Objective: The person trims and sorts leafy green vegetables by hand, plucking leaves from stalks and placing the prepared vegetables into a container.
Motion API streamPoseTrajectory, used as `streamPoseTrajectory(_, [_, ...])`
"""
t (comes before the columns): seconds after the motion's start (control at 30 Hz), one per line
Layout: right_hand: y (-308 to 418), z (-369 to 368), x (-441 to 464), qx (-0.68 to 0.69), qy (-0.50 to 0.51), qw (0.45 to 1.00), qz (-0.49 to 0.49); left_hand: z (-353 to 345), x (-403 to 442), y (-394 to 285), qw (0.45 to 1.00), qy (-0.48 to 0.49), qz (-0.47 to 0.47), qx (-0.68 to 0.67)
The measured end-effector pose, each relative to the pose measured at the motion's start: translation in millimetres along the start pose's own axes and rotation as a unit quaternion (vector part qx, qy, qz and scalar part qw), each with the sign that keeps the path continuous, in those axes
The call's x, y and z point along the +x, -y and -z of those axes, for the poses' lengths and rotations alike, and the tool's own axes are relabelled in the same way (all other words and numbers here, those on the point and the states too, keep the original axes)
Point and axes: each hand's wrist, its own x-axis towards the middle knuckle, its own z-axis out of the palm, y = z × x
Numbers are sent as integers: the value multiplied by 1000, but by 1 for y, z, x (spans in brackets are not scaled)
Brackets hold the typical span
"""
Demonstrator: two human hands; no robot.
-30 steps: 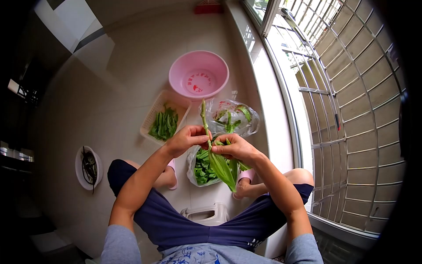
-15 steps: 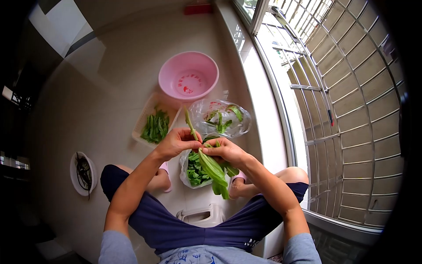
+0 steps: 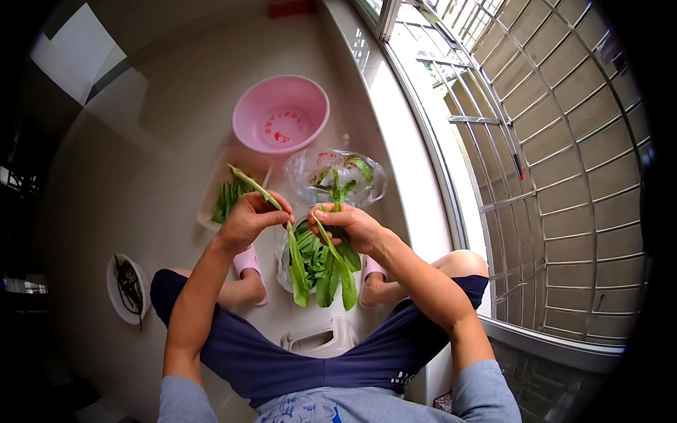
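Observation:
My left hand [image 3: 243,222] pinches a leafy green stalk [image 3: 252,183], its pale stem slanting up to the left and a long leaf [image 3: 299,282] hanging below the fingers. Closed on several green leaves [image 3: 346,282], my right hand [image 3: 356,227] is a short gap to the right. Under both hands, between my feet, more loose leaves [image 3: 310,252] fill a plastic bag, partly hidden. Just beyond my left hand stands a pale basket [image 3: 207,201] with cut greens [image 3: 227,200]. A clear plastic bag [image 3: 300,171] with some leaves in it lies beyond my right hand.
A pink basin [image 3: 316,95] stands farther out on the tiled floor. At the left is a white basket [image 3: 113,296] with dark, stringy contents. A low stool [image 3: 338,335] is between my thighs. A ledge and a barred window [image 3: 522,162] run along the right.
My hands have moved apart. Leaves now hang separately from each hand, and the stalk in my left hand tilts more to the left. The whole view has shifted slightly.

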Motion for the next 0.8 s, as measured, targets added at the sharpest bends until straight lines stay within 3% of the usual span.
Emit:
streamPoseTrajectory(0.17, [0, -5, 1, 23, -38, 999, 17, 0, 1, 0, 1000, -15, -5, 18])
streamPoseTrajectory(0.6, [-3, -23, 3, -184, -75, 980, -4, -6, 4, 6, 998, -51, 5, 22])
streamPoseTrajectory(0.8, [-2, -27, 3, -245, -113, 962, 44, -1, 5, 18, 997, -70, -10, 8])
